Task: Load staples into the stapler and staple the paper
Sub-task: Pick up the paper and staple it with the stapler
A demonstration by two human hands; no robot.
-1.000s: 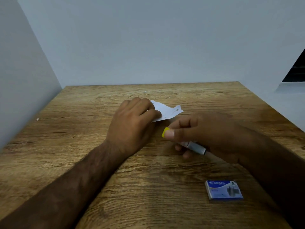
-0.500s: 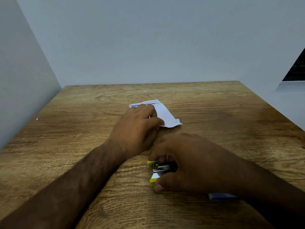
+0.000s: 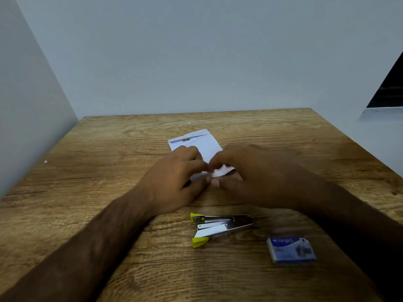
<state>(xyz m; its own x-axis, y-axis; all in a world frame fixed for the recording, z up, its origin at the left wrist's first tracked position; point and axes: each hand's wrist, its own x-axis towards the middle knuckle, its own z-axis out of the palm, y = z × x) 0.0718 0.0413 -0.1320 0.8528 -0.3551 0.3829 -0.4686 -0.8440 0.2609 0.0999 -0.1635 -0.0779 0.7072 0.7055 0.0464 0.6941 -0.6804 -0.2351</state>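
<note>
A person's left hand (image 3: 174,182) and right hand (image 3: 250,177) meet over a small folded white sheet of paper (image 3: 202,142) at the middle of the wood-grain worktop (image 3: 98,171). The fingers (image 3: 197,165) of both curl to pinch its near edge, apparently squaring the layers for stapling. The silver metal stapler with yellow tips (image 3: 220,226) lies free on the near side of the hands, arms splayed open, within easy reach, with a small blue cardboard box of staples (image 3: 291,249) to its right
</note>
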